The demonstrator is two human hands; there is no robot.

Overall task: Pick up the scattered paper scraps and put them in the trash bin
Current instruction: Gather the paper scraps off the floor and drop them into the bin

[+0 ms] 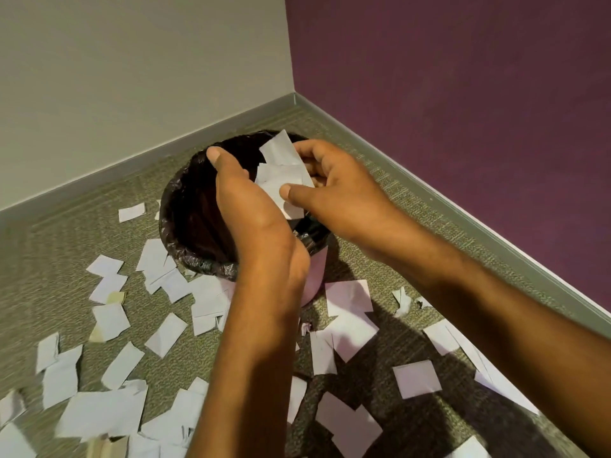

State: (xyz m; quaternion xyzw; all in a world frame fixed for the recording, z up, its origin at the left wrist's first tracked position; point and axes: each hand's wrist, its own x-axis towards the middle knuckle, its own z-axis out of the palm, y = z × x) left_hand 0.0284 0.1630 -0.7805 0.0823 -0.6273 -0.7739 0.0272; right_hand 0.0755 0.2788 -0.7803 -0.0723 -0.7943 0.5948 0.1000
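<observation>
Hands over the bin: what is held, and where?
White torn paper scraps, pinched at their right side by the right hand; left hand touches them, fingers hidden.

matt white paper scraps (pixel 109 322); glossy crinkled black plastic liner (pixel 185 249) in bin; rough woven carpet (pixel 56 246); matt walls (pixel 132 61).

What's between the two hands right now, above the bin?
In the head view, a bunch of white paper scraps sits between the left hand and right hand, over the trash bin.
</observation>
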